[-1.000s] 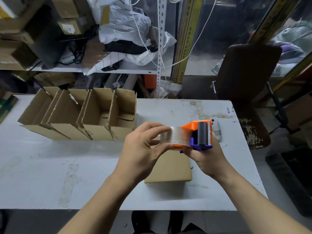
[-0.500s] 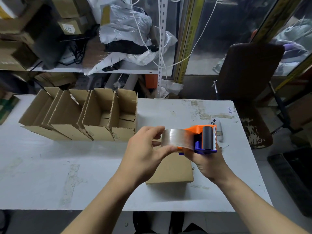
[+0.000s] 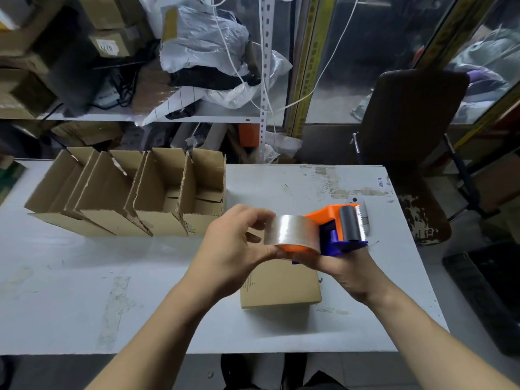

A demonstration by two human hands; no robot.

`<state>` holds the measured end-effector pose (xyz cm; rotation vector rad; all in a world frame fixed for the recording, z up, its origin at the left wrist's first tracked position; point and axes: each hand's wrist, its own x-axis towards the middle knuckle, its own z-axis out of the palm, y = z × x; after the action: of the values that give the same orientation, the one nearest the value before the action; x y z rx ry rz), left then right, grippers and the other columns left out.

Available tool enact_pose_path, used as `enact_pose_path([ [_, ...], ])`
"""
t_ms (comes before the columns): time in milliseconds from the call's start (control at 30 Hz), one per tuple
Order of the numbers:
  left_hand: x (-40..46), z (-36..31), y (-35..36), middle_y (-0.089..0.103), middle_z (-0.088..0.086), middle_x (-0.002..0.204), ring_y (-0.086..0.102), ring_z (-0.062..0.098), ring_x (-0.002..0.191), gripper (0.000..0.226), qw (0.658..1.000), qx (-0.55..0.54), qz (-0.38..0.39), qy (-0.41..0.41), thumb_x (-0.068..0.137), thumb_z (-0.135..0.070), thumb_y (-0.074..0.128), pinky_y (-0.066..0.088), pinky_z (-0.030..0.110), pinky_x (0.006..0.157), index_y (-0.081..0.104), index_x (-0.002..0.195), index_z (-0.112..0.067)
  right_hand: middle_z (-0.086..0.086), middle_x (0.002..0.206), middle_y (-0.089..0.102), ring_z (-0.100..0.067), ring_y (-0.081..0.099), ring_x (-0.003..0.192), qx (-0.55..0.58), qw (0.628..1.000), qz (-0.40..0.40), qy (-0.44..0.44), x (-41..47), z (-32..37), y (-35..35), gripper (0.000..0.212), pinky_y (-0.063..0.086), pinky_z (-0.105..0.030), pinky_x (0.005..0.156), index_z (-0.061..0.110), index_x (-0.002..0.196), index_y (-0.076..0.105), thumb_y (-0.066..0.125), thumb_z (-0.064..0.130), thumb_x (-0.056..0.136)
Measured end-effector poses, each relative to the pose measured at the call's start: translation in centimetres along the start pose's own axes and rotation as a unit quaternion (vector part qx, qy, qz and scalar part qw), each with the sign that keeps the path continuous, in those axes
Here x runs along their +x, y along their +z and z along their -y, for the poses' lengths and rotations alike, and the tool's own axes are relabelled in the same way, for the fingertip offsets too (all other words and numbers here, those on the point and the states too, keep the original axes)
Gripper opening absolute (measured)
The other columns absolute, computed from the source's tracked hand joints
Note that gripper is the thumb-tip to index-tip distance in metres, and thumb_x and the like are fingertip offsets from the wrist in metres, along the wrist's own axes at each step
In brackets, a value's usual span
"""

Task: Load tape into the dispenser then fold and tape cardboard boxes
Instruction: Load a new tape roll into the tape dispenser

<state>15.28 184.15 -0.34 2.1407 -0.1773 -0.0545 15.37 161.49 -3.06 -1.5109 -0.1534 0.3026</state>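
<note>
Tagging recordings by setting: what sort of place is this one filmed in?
Probably a small packing or storeroom workspace: a row of open cardboard boxes stands on a scuffed white table, a tape dispenser is being handled, and a cluttered metal shelf behind holds more cartons and plastic bags.

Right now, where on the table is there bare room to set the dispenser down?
The widest bare patch is the near-left tabletop, between the row of open boxes and the front edge. A smaller strip lies at the far side, right of the boxes. It is crowded around the closed box, where both hands hold the tape dispenser.
</note>
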Motion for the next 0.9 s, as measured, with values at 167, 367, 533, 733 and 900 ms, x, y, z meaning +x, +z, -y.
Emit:
enact_pose_path([
  [167,0.0,-0.1,0.5,0.059,-0.012,0.107,0.058,0.007,0.096,0.056,0.989,0.128,-0.012,0.070,0.071,-0.042,0.093,0.051,0.019,0.082,0.069,0.119,-0.024,-0.010,0.102,0.073,-0.032,0.073,0.097,-0.062,0.997,0.036,0.025,0.5,0.6,-0.2,0.043,0.063,-0.049,0.084,0.026,0.110,0.070,0.087,0.002,0.080],
  [367,-0.3,-0.5,0.6,0.063,-0.014,0.106,0.064,-0.002,0.095,0.061,0.997,-0.006,-0.042,-0.066,0.058,-0.049,0.098,0.055,0.017,0.084,0.065,0.108,-0.034,-0.021,0.108,0.070,-0.043,0.070,0.100,-0.033,0.999,-0.030,0.019,0.4,-1.3,-0.1,0.037,0.057,-0.066,0.086,0.017,0.116,0.068,0.078,-0.004,0.088],
  [533,-0.8,-0.5,1.4,0.065,-0.014,0.097,0.061,-0.002,0.085,0.052,0.995,0.050,-0.084,-0.016,0.066,-0.036,0.097,0.047,0.007,0.080,0.072,0.110,-0.022,-0.016,0.099,0.070,-0.044,0.070,0.095,-0.054,0.997,-0.049,-0.012,0.8,-1.8,0.4,0.038,0.056,-0.068,0.085,0.030,0.107,0.069,0.074,0.003,0.081],
  [733,-0.9,-0.5,1.0,0.065,-0.015,0.109,0.064,-0.001,0.095,0.059,0.997,0.022,-0.069,-0.039,0.070,-0.047,0.092,0.052,0.013,0.084,0.069,0.120,-0.027,-0.015,0.105,0.073,-0.040,0.072,0.101,-0.014,0.998,-0.054,-0.003,0.7,-1.9,0.5,0.044,0.059,-0.062,0.089,0.030,0.105,0.072,0.074,-0.010,0.089],
  [900,-0.8,-0.5,1.0,0.073,-0.012,0.106,0.068,0.002,0.093,0.051,0.995,0.046,-0.089,-0.011,0.074,-0.043,0.090,0.056,0.025,0.085,0.077,0.120,-0.026,-0.017,0.103,0.072,-0.038,0.071,0.097,-0.068,0.997,-0.044,0.004,1.2,-1.4,0.6,0.033,0.060,-0.058,0.087,0.019,0.113,0.069,0.080,0.000,0.088],
])
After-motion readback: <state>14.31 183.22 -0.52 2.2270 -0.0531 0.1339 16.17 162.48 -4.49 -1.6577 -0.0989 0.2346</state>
